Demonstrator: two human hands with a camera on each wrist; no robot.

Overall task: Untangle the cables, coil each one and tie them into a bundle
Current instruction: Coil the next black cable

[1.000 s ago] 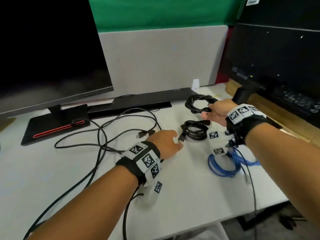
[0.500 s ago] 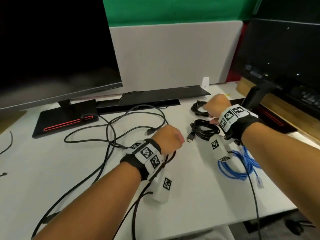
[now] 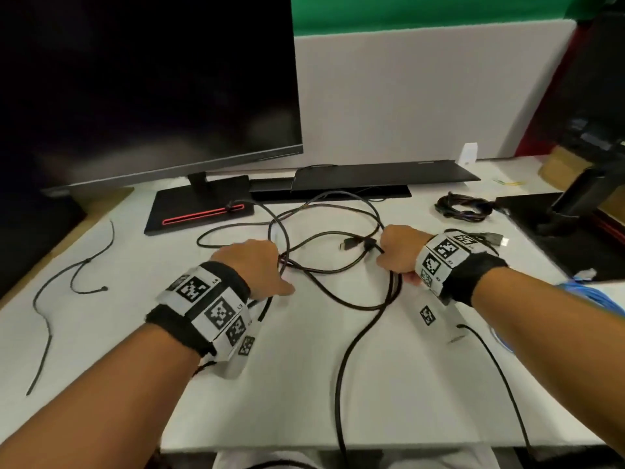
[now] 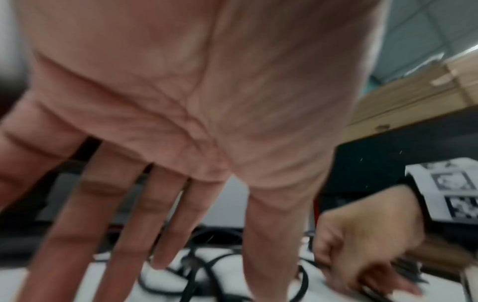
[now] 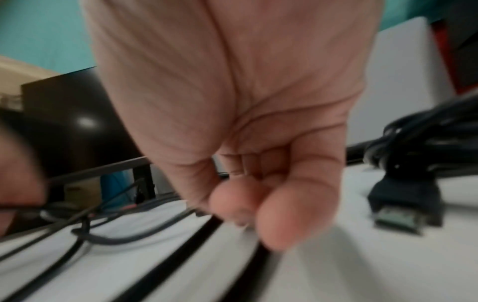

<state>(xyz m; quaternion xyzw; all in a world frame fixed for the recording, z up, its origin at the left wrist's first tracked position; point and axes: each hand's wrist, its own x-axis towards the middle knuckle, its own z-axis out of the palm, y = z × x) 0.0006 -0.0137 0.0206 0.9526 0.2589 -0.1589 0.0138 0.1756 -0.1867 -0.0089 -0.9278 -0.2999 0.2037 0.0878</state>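
While right hand [image 3: 399,253] pinches loose black cable [image 3: 338,275], left hand [image 3: 252,265] spread flat; two black coils [image 3: 463,206], one blue coil [image 3: 605,299]

Left wrist [image 3: 199,309]: black fabric band, overlaid by a white strap printed with square black-and-white coded markers; a white marker-bearing block hangs below it. Right wrist [image 3: 453,265]: identical black band, white marker strap and hanging white block, with a thin black lead trailing from it. Forearms bare, no sleeves. Fingers [image 4: 165,214] ungloved, ringless.
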